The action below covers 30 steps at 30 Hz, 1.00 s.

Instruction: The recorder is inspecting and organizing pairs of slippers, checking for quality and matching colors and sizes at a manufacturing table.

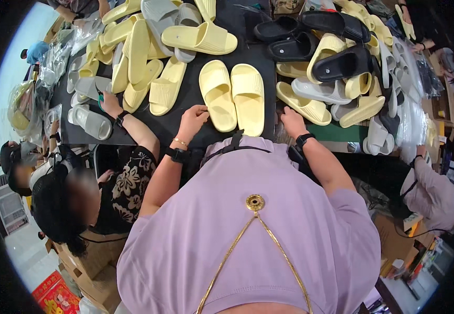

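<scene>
Two pale yellow slippers, a left one (218, 97) and a right one (248, 99), lie side by side on the black tabletop in front of me, toes pointing away. Beside the left slipper's outer edge is my left hand (192, 124), thumb and fingers drawn together in a pinch; whatever they may hold is too small to make out. My right hand (293, 124) rests at the table's near edge, right of the pair, loosely curled with fingers a little apart and nothing visible in it. Just beyond its fingertips lies another yellow slipper (304, 103).
Yellow and grey slippers (138, 52) pile up at the left; black slippers (343, 64), yellow and grey ones heap at the right. A co-worker's hand (111, 103) at my left touches a grey slipper (92, 88). Clear plastic bags (57, 60) lie at the far left.
</scene>
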Available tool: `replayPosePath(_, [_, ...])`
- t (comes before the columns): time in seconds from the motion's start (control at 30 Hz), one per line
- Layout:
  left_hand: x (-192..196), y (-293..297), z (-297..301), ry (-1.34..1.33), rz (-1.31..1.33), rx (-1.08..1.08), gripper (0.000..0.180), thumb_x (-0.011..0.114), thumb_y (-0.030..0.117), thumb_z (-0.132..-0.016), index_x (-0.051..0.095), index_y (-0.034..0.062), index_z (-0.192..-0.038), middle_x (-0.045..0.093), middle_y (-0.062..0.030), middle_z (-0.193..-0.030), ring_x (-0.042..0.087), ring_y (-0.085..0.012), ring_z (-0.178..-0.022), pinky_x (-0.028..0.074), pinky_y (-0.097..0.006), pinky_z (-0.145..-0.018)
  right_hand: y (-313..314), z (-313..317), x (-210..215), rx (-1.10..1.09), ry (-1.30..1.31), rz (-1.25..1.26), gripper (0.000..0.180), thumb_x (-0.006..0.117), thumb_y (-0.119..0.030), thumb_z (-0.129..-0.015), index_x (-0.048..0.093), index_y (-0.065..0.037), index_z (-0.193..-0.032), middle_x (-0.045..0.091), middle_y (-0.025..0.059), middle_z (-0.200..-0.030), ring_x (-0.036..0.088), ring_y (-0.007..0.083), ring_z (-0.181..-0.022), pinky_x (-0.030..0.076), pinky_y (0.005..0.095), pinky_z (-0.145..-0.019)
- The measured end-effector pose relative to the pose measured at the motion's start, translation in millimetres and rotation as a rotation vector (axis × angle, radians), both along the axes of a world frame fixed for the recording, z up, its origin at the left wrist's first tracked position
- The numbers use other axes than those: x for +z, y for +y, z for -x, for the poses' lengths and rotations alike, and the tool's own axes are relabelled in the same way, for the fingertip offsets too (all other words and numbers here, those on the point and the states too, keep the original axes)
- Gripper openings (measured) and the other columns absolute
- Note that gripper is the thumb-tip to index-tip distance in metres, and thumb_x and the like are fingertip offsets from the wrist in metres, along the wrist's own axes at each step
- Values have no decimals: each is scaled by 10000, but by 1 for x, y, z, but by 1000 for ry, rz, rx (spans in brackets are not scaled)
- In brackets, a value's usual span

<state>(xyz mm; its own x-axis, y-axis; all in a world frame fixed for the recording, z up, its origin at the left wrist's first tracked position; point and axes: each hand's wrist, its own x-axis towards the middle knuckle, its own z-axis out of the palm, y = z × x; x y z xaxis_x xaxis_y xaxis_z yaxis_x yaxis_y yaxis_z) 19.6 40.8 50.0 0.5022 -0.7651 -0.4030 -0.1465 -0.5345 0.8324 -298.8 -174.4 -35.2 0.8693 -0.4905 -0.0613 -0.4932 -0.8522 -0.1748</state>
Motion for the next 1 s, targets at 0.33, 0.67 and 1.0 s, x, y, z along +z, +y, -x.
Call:
replayPosePath(0.33, [37,-19,10,-179,142,-111,287,621,122,-875,639,-48,-1105,668,-53,-815,611,-101,-734,500,-246,-665,-4,-44,63,-612,-669,-931,109,619,-102,-844,643,4,-855,663,67,-755,596,146,-606,480,281,-581])
replayPosePath(0.67, [87,-61,55,97,250,-234,256,638,167,-900,674,-31,-1058,688,-38,-829,603,-45,-706,499,-208,-633,48,-112,151,-215,-553,-934,149,631,-108,-824,671,19,-891,695,146,-788,672,183,-699,514,302,-651])
replayPosePath(1.0, [108,-49,14,231,524,286,186,577,178,-939,663,19,-897,611,-2,-751,522,-52,-619,426,-195,-560,24,-96,158,-149,-758,-368,75,643,-58,-805,650,-16,-868,651,125,-868,635,319,-778,513,378,-690])
